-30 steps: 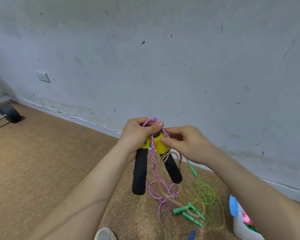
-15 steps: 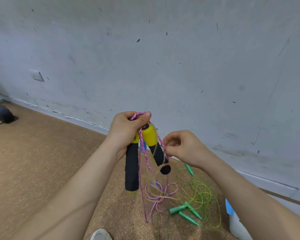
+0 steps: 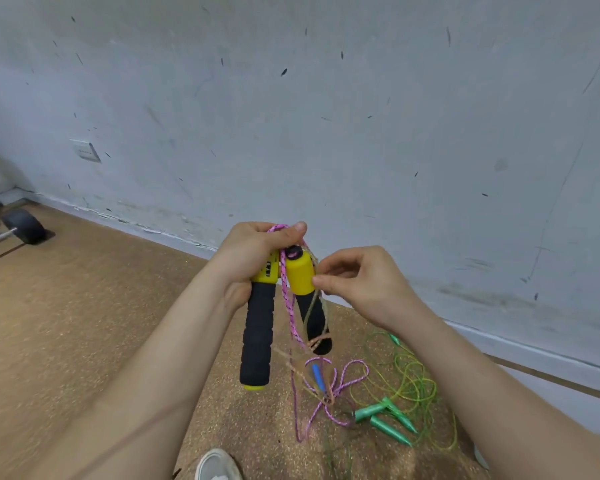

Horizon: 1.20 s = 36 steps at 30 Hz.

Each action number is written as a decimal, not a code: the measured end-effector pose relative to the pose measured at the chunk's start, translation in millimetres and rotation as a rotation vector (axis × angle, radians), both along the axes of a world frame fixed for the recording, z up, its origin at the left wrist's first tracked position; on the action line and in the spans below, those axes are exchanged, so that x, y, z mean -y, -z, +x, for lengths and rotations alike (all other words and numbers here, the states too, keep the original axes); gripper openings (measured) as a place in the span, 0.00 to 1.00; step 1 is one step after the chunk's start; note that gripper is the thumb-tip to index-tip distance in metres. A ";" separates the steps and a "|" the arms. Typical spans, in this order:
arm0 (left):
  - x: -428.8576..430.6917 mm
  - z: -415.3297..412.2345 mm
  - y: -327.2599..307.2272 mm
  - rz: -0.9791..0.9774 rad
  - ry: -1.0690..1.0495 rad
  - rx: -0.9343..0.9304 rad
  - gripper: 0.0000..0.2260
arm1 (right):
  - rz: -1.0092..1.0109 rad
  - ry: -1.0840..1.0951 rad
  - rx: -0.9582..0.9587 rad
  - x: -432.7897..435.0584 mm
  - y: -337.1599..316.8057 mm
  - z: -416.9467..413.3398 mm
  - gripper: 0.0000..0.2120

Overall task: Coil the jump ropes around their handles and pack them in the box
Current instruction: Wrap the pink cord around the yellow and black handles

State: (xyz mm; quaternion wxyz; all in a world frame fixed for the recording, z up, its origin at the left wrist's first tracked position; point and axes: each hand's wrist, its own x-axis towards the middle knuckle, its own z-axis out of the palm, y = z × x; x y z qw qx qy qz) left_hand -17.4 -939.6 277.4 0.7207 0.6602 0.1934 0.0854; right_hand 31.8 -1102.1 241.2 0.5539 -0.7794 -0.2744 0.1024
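While the fingers (image 3: pixel 323 280) of the right hand (image 3: pixel 364 289) are pinching a tan strand (image 3: pixel 311 308) just to the right of the yellow grips, the left hand (image 3: pixel 250 254) is clamping the tops of the yellow-and-black handles (image 3: pixel 257 337), its thumb pressing a loop of the pink rope (image 3: pixel 287 303) down over them. Both handles are hanging with their long axes roughly upright, butt ends toward the floor (image 3: pixel 84 323), the right one splaying out toward the lower right. So the loose cord is lying on the right-hand side of the bundle, touching the right fingers, and that hand looks the one placed to lead any wrap around the handles.

Counting outward: two yellow-and-black handles in the air, pink and tan cords trailing down between and below them into a tangle, one blue handle (image 3: pixel 317 375) showing under it. Whether the tan strand is belonging to the blue handle, I cannot tell from this knot. Farther right on the floor, one green rope (image 3: pixel 414 382) is lying in loose loops with two green handles (image 3: pixel 385 415) side by side. One shoe (image 3: pixel 217 465) is peeking in at the bottom. The box is not showing clearly in this view.
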 end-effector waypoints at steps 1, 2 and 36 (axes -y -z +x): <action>-0.8 -0.7 0.4 0.004 0.019 0.001 0.10 | 0.001 -0.007 -0.006 0.6 1.9 0.4 0.02; -1.4 -1.1 1.1 0.012 0.036 0.006 0.09 | -0.012 -0.005 -0.011 0.6 2.0 0.0 0.01; 26.4 12.1 20.5 -0.279 -0.159 -0.013 0.10 | 0.301 -0.305 -0.919 9.1 5.3 -21.9 0.11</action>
